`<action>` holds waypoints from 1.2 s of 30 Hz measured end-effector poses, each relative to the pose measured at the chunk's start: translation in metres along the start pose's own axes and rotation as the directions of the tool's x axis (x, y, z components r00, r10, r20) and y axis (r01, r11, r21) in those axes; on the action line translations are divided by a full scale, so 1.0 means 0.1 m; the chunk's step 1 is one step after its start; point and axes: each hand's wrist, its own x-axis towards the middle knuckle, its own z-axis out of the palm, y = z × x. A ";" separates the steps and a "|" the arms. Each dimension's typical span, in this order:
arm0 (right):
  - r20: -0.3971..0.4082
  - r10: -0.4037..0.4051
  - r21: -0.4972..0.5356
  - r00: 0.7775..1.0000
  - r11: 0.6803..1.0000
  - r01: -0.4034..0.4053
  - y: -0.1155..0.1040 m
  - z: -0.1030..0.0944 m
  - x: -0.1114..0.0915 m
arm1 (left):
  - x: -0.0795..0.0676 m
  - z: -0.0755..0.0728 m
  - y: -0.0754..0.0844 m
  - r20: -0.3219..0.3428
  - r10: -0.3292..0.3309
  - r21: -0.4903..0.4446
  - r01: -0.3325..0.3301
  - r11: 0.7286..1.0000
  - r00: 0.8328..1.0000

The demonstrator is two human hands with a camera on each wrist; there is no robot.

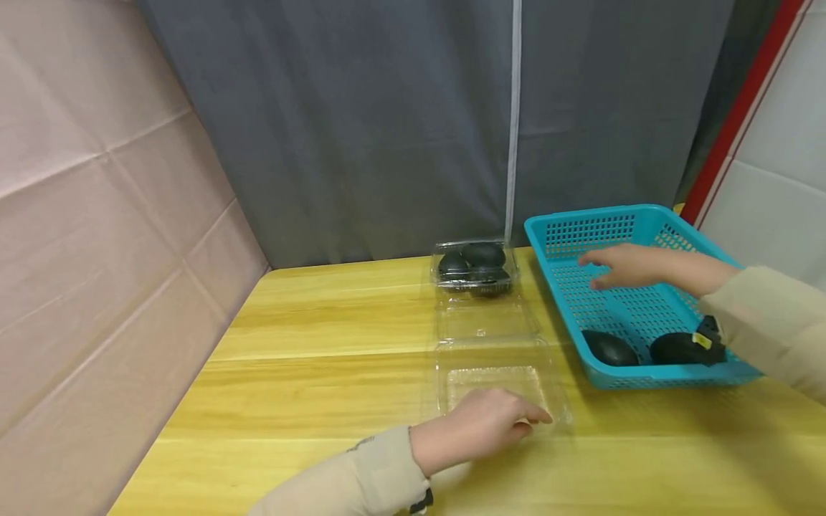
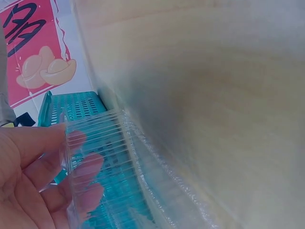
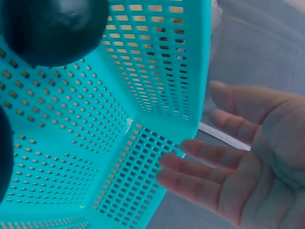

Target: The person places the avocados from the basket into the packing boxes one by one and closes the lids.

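My left hand (image 1: 480,423) pinches the wall of an empty, clear plastic clamshell box (image 1: 493,376) lying open on the table. In the left wrist view the thumb (image 2: 43,138) is on one side of the ribbed wall, with fingers seen through it on the other. My right hand (image 1: 622,265) hovers over the blue-green basket (image 1: 558,287), fingers spread and holding nothing. Two dark, smooth, oval fruits like avocados lie at the basket's near end: one on the left (image 1: 609,349), another (image 1: 674,349) partly hidden by the wrist camera.
Behind the open box stands a second clear box (image 1: 439,247) with several similar dark fruits. A grey curtain (image 1: 361,143) closes off the table's back edge. Pinkish sheeting (image 1: 97,251) hangs at left; a white wall (image 1: 781,186) is at right. Bare wooden table (image 1: 310,358) extends left.
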 end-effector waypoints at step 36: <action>0.613 0.110 0.037 0.782 0.985 -0.167 -0.02 0.26 0.12 | -0.45 -0.18 -1.04 0.247 -0.651 -0.596 0.642 0.482 0.718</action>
